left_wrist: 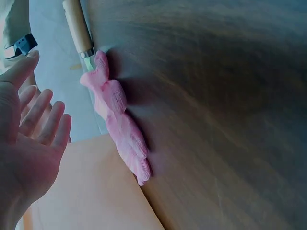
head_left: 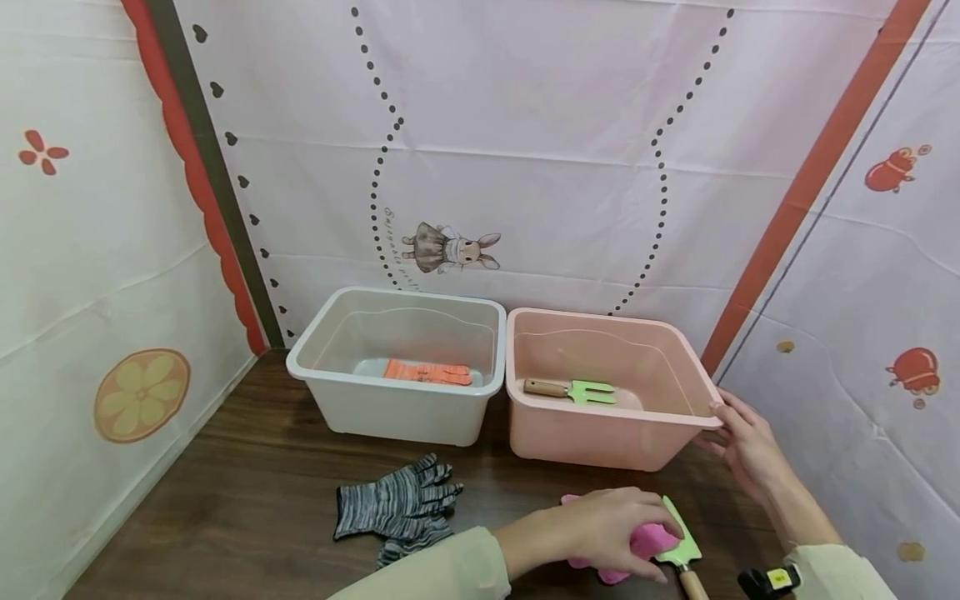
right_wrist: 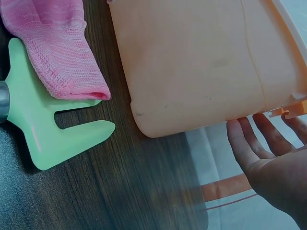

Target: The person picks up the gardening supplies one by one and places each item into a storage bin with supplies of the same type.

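Note:
My left hand point(head_left: 618, 529) hovers over a pink knit glove point(left_wrist: 117, 115), its fingers loosely bent and apart from it in the left wrist view. That glove lies on the wooden table, partly over a light-green hand fork point(right_wrist: 53, 115) with a wooden handle. At the right front corner of the pink bin point(head_left: 600, 437), my right hand point(head_left: 753, 446) grips the rim, with fingers point(right_wrist: 237, 139) under it. Inside the bin lies another green hand fork point(head_left: 588, 392) with a wooden handle.
Left of the pink bin stands a pale grey bin point(head_left: 405, 414) holding an orange glove point(head_left: 427, 372). Grey-and-black striped gloves point(head_left: 397, 504) lie on the table point(head_left: 225, 517) in front. Printed cloth walls point(head_left: 540, 167) enclose the table's back and sides.

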The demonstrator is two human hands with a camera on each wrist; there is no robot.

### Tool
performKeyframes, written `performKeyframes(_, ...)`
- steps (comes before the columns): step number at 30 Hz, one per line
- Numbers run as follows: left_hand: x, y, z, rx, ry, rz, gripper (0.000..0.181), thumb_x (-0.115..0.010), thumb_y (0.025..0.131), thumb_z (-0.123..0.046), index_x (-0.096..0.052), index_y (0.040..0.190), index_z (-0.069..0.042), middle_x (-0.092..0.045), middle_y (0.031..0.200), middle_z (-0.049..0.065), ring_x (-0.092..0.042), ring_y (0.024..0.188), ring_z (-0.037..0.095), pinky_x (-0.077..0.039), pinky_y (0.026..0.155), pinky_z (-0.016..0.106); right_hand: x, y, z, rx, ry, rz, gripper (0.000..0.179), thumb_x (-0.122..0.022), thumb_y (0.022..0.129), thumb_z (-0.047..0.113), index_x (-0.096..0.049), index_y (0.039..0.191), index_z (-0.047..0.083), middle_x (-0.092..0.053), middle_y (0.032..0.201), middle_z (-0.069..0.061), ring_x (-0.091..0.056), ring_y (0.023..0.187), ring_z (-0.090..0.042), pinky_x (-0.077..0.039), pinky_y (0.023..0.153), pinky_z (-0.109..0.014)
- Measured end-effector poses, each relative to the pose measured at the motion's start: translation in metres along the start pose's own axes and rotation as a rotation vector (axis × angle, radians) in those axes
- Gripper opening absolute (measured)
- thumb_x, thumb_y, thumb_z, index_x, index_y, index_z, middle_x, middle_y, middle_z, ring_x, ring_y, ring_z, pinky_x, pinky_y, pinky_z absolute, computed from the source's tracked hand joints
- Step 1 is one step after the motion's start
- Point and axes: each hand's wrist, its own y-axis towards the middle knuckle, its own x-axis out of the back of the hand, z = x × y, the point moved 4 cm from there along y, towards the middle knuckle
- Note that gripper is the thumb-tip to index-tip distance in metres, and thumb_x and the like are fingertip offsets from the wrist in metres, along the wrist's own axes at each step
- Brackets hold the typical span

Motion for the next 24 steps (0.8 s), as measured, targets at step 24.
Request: performKeyframes(24, -0.019, 0.031, -0.015, -0.027, -0.003, 0.024, 0.043, -0.083, 0.092, -0.046, -0.073, 0.13, -0.028, -0.064, 0.12, -0.025, -0.047, 0.107, -0.021, -0.033, 0.096, -0.001, 0.0, 0.0, 0.0, -0.021, -0.023, -0.013, 0.044, -0.048, 0.115, 0.02, -0.043, 0.158, 0.013, -0.069, 0.125, 0.017, -0.071, 0.106, -0.003, -0.064, 0.084, -0.028)
